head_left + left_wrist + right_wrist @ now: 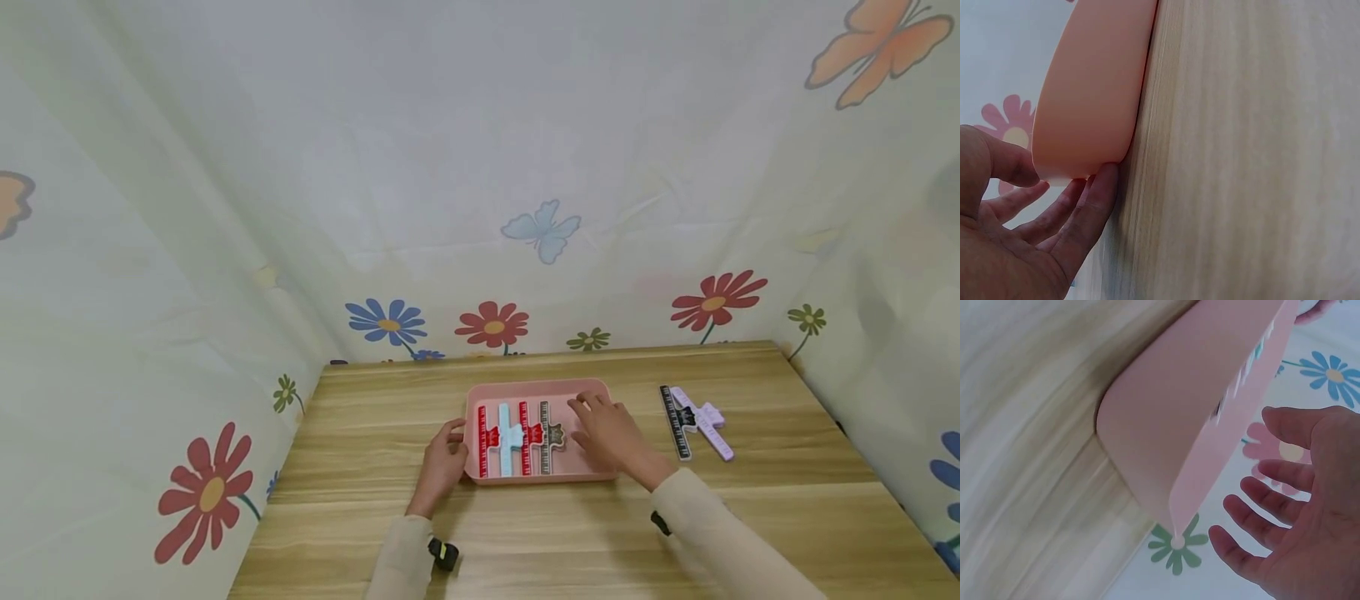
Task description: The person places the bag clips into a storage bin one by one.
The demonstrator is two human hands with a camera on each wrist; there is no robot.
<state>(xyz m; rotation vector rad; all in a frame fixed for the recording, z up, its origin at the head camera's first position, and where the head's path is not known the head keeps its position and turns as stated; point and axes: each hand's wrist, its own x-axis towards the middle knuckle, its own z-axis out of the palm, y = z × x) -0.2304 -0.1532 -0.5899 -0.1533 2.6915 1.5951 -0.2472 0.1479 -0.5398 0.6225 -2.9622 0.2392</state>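
A pink tray [585, 473] lies on the table with several clips in a row inside it. From left to right these are a red clip [483, 442], a light blue clip [506, 437], another red clip [525, 437] and a dark grey clip [546, 437]. My left hand [442, 462] is at the tray's left end, its fingertips touching the outer wall and the thumb at the rim. Over the right part of the tray hovers my right hand [611, 429], fingers spread and loosely bent, holding nothing in the right wrist view [1297, 494].
Right of the tray, a black clip [676, 422] and a lilac clip [705, 425] lie crossed on the wooden table [555, 533]. A white curtain [420, 167] printed with flowers and butterflies hangs behind and at both sides.
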